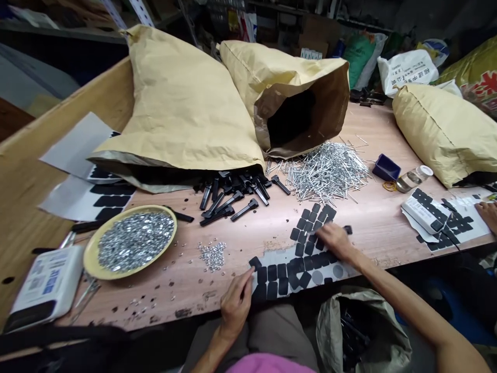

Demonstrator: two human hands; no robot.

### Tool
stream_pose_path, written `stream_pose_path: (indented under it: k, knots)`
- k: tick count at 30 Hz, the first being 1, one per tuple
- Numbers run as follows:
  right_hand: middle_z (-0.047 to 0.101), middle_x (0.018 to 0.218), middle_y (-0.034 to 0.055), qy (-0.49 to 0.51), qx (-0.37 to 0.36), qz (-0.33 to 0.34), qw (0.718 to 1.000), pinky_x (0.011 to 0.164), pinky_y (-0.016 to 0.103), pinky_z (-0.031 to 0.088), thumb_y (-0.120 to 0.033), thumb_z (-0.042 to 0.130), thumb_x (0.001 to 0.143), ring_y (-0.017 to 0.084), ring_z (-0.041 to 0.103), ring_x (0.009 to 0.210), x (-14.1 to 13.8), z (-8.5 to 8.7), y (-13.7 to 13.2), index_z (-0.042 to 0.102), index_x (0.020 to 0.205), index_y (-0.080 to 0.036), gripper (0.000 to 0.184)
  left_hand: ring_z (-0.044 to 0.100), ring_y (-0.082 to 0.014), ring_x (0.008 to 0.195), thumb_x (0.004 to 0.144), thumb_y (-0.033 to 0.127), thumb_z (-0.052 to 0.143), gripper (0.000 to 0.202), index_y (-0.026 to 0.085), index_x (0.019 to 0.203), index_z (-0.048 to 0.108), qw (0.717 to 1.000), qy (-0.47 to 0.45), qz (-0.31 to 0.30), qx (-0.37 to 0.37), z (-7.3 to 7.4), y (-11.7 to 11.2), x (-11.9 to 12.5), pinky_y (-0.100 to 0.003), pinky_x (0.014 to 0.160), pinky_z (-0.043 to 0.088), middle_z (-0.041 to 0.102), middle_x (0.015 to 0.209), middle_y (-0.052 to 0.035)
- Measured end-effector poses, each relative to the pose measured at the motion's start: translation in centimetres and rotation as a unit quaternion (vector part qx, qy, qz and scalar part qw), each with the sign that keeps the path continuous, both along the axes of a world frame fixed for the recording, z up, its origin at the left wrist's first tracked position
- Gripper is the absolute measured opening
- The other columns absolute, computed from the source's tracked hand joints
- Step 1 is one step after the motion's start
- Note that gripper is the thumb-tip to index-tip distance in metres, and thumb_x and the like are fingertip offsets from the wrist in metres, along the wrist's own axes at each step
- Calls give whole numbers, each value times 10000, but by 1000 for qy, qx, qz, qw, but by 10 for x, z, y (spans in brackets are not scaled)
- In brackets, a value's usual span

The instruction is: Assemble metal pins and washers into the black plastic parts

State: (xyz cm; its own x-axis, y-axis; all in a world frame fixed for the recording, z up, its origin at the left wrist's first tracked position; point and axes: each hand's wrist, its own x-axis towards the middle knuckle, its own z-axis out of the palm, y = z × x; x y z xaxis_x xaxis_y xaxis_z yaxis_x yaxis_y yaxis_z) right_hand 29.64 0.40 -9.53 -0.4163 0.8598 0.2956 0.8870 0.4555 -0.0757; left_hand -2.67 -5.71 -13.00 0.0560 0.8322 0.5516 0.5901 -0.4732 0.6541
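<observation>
My left hand (236, 300) is closed at the left end of a white backing sheet (330, 273), its thumb and forefinger close together. A small black pad (255, 262) pokes out tilted at the fingertips and appears pinched there. Black rounded pads (282, 271) lie in rows on the sheet, with several grey round spots at its right. My right hand (337, 240) is bent down over a second patch of black pads (308, 226), fingers closed; whatever they hold is hidden. Just beyond that hand lies a small black piece (347, 229).
Paper sacks (182, 103) stand behind, with black plastic parts (233, 199) spilling out. Metal pins (330, 171) are heaped at centre. A yellow bowl of metal nuts (88, 259) and a scale (46, 285) sit left. Another person's hand (487, 213) works at right. An open sack (326, 331) stands below.
</observation>
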Motion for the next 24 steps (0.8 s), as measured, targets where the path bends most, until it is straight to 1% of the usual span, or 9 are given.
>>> stream_pose_path:
  k: [2, 3, 7, 11, 13, 15, 18, 19, 24]
  knots:
    - [521, 706, 51, 18, 16, -87, 996, 523, 276, 352, -226, 303, 968, 166, 435, 654, 2, 3, 5, 621, 809, -186, 358, 696, -155, 713, 870, 143, 503, 234, 205, 1025, 666, 1000, 24, -7, 8, 0, 1, 1, -244, 667, 551, 741, 846, -52]
    - [517, 693, 52, 23, 12, -100, 995, 512, 277, 349, -233, 291, 970, 166, 431, 643, 3, 4, 9, 618, 792, -185, 375, 696, -156, 716, 872, 141, 497, 242, 205, 1037, 663, 1000, 30, -6, 4, 1, 1, 2, -248, 672, 552, 741, 853, -53]
    - [519, 668, 41, 29, -38, -16, 999, 526, 278, 363, -240, 295, 969, 163, 441, 644, 2, 5, 14, 611, 781, -209, 369, 697, -161, 726, 873, 160, 497, 234, 206, 1027, 668, 999, 29, 5, -19, 2, 2, 2, -260, 690, 563, 740, 854, -54]
    - [517, 686, 55, 41, -34, -65, 996, 487, 277, 323, -218, 306, 963, 172, 438, 653, 2, 6, 16, 612, 781, -196, 356, 686, -148, 692, 884, 214, 488, 218, 202, 1001, 671, 999, 3, 34, -42, 1, 0, 1, -264, 682, 567, 734, 838, -53]
    - [523, 678, 47, 35, -47, -37, 998, 487, 276, 327, -233, 335, 958, 167, 440, 647, 3, 5, 18, 610, 752, -208, 345, 681, -142, 685, 886, 226, 485, 218, 201, 1000, 669, 998, -3, 40, -55, 0, 0, 0, -262, 678, 566, 732, 840, -55]
    - [534, 689, 45, 33, -55, -22, 998, 480, 275, 323, -233, 314, 964, 163, 436, 638, 4, 5, 21, 610, 750, -216, 366, 680, -139, 681, 882, 225, 493, 210, 197, 993, 669, 997, -3, 43, -62, 1, 0, 0, -260, 679, 565, 730, 841, -57]
    - [525, 683, 53, 35, -29, -88, 995, 464, 279, 296, -215, 273, 973, 169, 429, 633, 4, 3, 22, 607, 753, -204, 399, 677, -135, 669, 877, 222, 499, 206, 192, 990, 669, 996, -11, 47, -69, 1, 0, -1, -254, 670, 566, 726, 818, -50]
    - [520, 673, 54, 26, -22, -96, 995, 473, 284, 296, -216, 286, 973, 172, 431, 639, 3, 2, 21, 604, 743, -200, 393, 677, -134, 668, 877, 220, 499, 208, 192, 993, 669, 996, -13, 47, -71, 1, 0, -1, -251, 667, 566, 724, 810, -47]
    - [541, 669, 52, -42, -4, -36, 998, 571, 306, 330, -214, 350, 969, 179, 453, 694, -10, 0, 6, 611, 732, -206, 352, 678, -136, 687, 880, 210, 493, 224, 193, 1025, 663, 995, -24, 55, -74, 0, -1, 0, -253, 673, 562, 718, 835, -49]
